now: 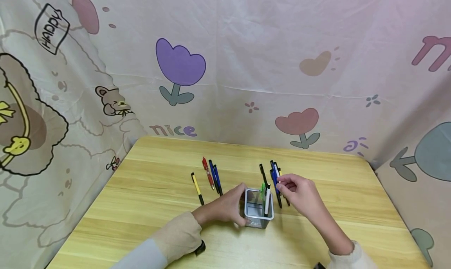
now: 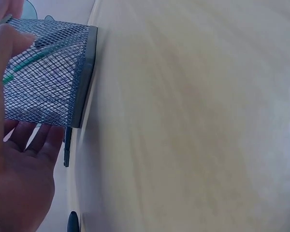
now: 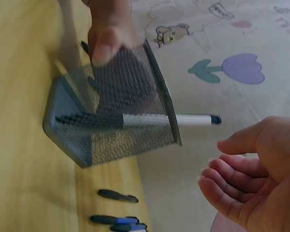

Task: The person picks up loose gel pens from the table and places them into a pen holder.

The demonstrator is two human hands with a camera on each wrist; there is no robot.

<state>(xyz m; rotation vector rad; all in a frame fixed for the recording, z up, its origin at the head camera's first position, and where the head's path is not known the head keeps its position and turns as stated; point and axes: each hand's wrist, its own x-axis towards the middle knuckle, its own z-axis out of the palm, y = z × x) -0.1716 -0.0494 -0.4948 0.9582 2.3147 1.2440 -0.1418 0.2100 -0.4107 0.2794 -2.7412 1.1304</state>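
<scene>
A silver mesh pen holder (image 1: 258,223) stands upright on the table. It contains a white marker (image 1: 267,200) with a black cap and a green pen (image 1: 262,191). My left hand (image 1: 229,204) grips the holder's left side, thumb on one wall and fingers on another, as the left wrist view shows. To the right of the holder is my right hand (image 1: 301,192), its fingers loosely bent with nothing between them. In the right wrist view, a gap separates its fingertips (image 3: 222,145) from the marker's cap. Several blue pens (image 1: 276,187) lie just beyond that hand.
Left of the holder lie a yellow pen (image 1: 197,187), a red pen (image 1: 208,173) and two blue pens (image 1: 216,179). A black pen (image 1: 262,173) lies behind the holder. Patterned cloth (image 1: 239,65) hangs behind the wooden table (image 1: 162,159).
</scene>
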